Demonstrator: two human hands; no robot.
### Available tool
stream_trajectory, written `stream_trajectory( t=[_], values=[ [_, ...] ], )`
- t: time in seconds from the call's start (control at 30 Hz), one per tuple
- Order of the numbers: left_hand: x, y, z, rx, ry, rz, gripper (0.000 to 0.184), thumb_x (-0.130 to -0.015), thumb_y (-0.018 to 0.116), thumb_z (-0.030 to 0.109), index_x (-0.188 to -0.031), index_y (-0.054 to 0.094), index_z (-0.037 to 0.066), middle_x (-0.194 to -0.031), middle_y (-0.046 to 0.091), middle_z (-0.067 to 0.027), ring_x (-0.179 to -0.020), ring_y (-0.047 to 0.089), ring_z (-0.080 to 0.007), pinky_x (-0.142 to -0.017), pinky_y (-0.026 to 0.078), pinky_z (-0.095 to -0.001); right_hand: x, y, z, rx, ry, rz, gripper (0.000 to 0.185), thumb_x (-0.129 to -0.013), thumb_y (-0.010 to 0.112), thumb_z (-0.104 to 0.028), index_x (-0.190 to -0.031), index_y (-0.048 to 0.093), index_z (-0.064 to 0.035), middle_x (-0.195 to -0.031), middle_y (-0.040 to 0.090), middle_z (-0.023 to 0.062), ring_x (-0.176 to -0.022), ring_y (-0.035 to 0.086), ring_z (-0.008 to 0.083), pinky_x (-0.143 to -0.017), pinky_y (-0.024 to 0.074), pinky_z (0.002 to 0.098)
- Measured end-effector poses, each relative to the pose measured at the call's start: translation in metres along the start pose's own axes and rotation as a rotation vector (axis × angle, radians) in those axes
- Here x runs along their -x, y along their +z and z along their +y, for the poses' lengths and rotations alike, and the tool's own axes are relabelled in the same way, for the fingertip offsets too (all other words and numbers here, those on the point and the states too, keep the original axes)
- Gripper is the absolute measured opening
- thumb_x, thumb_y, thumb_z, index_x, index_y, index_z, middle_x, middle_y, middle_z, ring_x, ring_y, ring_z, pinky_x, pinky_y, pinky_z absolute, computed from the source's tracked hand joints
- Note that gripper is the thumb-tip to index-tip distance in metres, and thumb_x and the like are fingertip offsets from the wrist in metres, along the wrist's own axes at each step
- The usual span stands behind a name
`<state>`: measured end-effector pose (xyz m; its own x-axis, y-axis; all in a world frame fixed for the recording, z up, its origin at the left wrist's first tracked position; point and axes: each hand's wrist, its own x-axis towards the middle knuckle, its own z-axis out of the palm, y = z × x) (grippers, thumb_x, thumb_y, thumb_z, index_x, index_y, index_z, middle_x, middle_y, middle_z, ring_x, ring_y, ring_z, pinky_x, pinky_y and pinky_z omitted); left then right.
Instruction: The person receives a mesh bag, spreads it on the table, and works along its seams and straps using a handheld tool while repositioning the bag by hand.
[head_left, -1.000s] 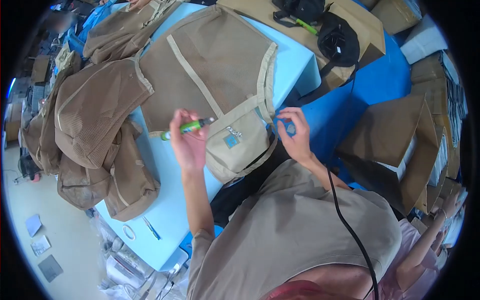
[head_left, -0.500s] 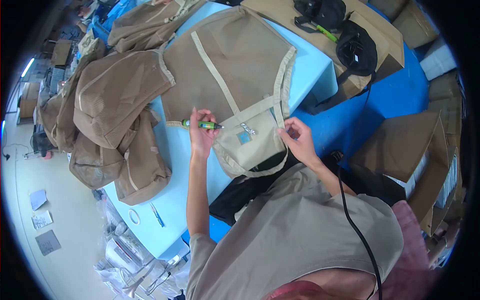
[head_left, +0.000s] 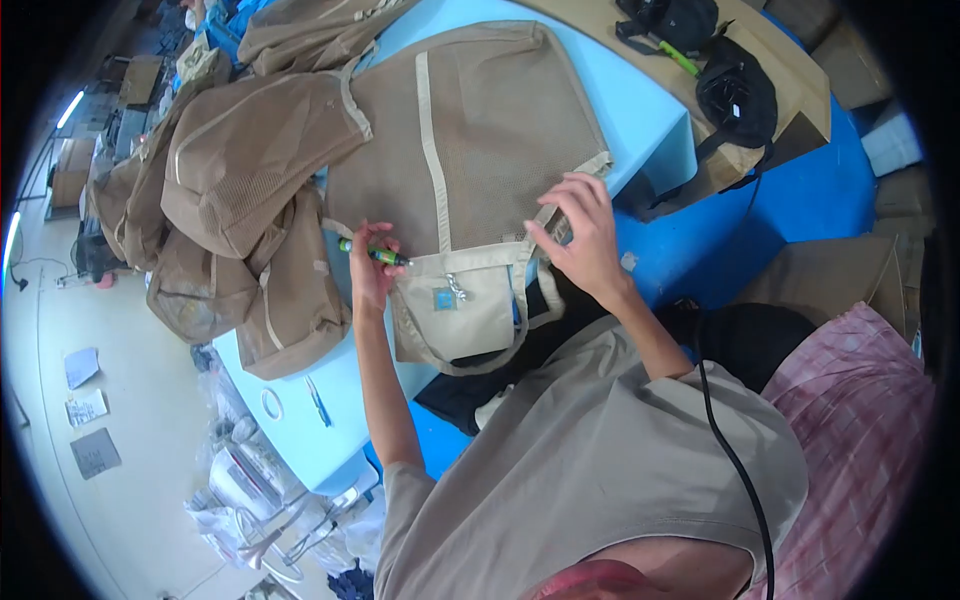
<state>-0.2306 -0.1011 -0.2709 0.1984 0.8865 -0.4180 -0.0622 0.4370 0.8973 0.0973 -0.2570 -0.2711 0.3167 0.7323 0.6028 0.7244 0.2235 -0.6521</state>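
Bag point(head_left: 490, 130) lies spread on the counter point(head_left: 345, 430), mesh side up, its pale pocket point(head_left: 480, 330) at the near end. A blue label point(head_left: 445, 299) and a silver cord point(head_left: 457, 289) show on the pocket.

Left hand point(head_left: 370, 270) at the bag's near left corner: grip pinching a green pen point(head_left: 375, 254), tip pointing toward the pocket's top edge. Right hand point(head_left: 585, 240) over the bag's right edge: grip spread, thumb apart from fingers; whether it touches the edge I cannot tell.

Progress, as far as I judge: bag laid out flat, pen in hand. No fresh mark made out on it; too small to tell. What remains cannot be read from this view.

Surface: left of the bag, a heap of brown bags point(head_left: 250, 180); below that heap, a white ring point(head_left: 263, 402) and a slim blue tool point(head_left: 318, 402) near each other. Right of the bag's far end, brown cardboard point(head_left: 805, 100) bears black items point(head_left: 735, 90) and a second green pen point(head_left: 680, 57).

Room: blue surface point(head_left: 810, 205) right of the bag, cartons point(head_left: 830, 275) beyond; plastic wrapping point(head_left: 240, 490) past the counter's near left side; pink checked cloth point(head_left: 840, 420) far right, below the cartons.
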Motion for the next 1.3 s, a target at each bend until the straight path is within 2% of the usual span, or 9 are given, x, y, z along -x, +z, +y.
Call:
stream_trajectory(
  t=[0.03, 0.13, 0.17, 0.33, 0.37, 0.53, 0.63, 1.23, 1.3],
  values=[
    [0.011, 0.015, 0.003, -0.041, 0.075, 0.090, 0.044, -0.110, 0.054, 0.052, -0.111, 0.065, 0.009, -0.079, 0.061, -0.0014, -0.063, 0.053, -0.0083, -0.047, 0.044, -0.0256, 0.013, 0.006, 0.005, -0.126, 0.089, -0.159, 0.025, -0.087, 0.085, -0.019, -0.105, 0.073, -0.0048, -0.123, 0.064, 0.0121, -0.132, 0.056, 0.0397, -0.110, 0.0448, 0.0523],
    [0.040, 0.039, 0.000, 0.009, 0.235, 0.075, 0.042, -0.111, 0.052, 0.049, -0.108, 0.065, 0.009, -0.080, 0.061, -0.0009, -0.063, 0.052, -0.0077, -0.050, 0.039, -0.0255, 0.038, 0.020, 0.014, -0.095, 0.003, -0.152, 0.029, -0.086, 0.085, -0.018, -0.109, 0.073, -0.0044, -0.122, 0.066, 0.0116, -0.134, 0.057, 0.0385, -0.111, 0.0461, 0.0500],
    [0.056, 0.062, 0.003, 0.078, 0.253, 0.122, 0.041, -0.113, 0.050, 0.046, -0.103, 0.064, 0.010, -0.081, 0.063, -0.0012, -0.063, 0.052, -0.0079, -0.053, 0.035, -0.0253, 0.045, 0.022, 0.016, -0.123, 0.025, -0.157, 0.036, -0.086, 0.085, -0.020, -0.117, 0.074, -0.0051, -0.127, 0.066, 0.0109, -0.142, 0.053, 0.0389, -0.119, 0.0392, 0.0534],
    [0.088, 0.149, -0.030, 0.013, 0.432, 0.068, 0.043, -0.116, 0.044, 0.043, -0.100, 0.058, 0.006, -0.084, 0.063, -0.0071, -0.066, 0.053, -0.0113, -0.054, 0.039, -0.0260, 0.067, 0.030, 0.011, -0.034, 0.072, -0.111, 0.046, -0.084, 0.086, -0.023, -0.126, 0.075, -0.0081, -0.141, 0.066, 0.0088, -0.150, 0.046, 0.0387, -0.127, 0.0215, 0.0621],
    [0.088, 0.167, -0.033, 0.078, 0.448, 0.115, 0.037, -0.115, 0.052, 0.034, -0.093, 0.059, 0.006, -0.081, 0.063, -0.0054, -0.065, 0.055, -0.0097, -0.053, 0.041, -0.0260, 0.071, 0.035, 0.013, -0.052, 0.089, -0.065, 0.049, -0.083, 0.086, -0.023, -0.129, 0.075, -0.0091, -0.145, 0.066, 0.0081, -0.153, 0.044, 0.0385, -0.128, 0.0156, 0.0642],
    [0.078, 0.186, -0.069, 0.014, 0.433, 0.189, 0.031, -0.110, 0.066, 0.020, -0.085, 0.060, 0.003, -0.077, 0.064, -0.0031, -0.062, 0.055, -0.0074, -0.056, 0.043, -0.0244, 0.078, 0.055, 0.014, -0.102, 0.136, 0.040, 0.055, -0.078, 0.087, -0.022, -0.130, 0.074, -0.0097, -0.147, 0.066, 0.0078, -0.154, 0.043, 0.0387, -0.129, 0.0118, 0.0640],
    [0.076, 0.183, -0.082, -0.231, 0.595, 0.238, 0.024, -0.100, 0.077, 0.005, -0.082, 0.062, 0.001, -0.079, 0.068, -0.0044, -0.066, 0.063, -0.0071, -0.060, 0.047, -0.0223, 0.080, 0.053, 0.018, -0.130, 0.134, 0.050, 0.058, -0.075, 0.087, -0.023, -0.130, 0.074, -0.0098, -0.146, 0.066, 0.0075, -0.153, 0.043, 0.0386, -0.129, 0.0106, 0.0641],
    [0.072, 0.183, -0.091, -0.405, 0.705, 0.249, 0.023, -0.090, 0.081, -0.001, -0.074, 0.064, 0.000, -0.078, 0.068, -0.0067, -0.063, 0.061, -0.0102, -0.056, 0.045, -0.0256, 0.084, 0.059, 0.024, -0.132, 0.108, 0.046, 0.061, -0.073, 0.084, -0.027, -0.131, 0.075, -0.0114, -0.146, 0.065, 0.0053, -0.152, 0.042, 0.0365, -0.129, 0.0075, 0.0656],
    [0.069, 0.182, -0.093, -0.415, 0.823, 0.324, 0.024, -0.089, 0.081, -0.001, -0.073, 0.063, 0.000, -0.076, 0.067, -0.0061, -0.062, 0.060, -0.0099, -0.056, 0.045, -0.0256, 0.084, 0.060, 0.025, -0.132, 0.100, 0.048, 0.061, -0.073, 0.084, -0.027, -0.131, 0.075, -0.0115, -0.146, 0.065, 0.0053, -0.152, 0.042, 0.0364, -0.129, 0.0074, 0.0654]
  ],
)
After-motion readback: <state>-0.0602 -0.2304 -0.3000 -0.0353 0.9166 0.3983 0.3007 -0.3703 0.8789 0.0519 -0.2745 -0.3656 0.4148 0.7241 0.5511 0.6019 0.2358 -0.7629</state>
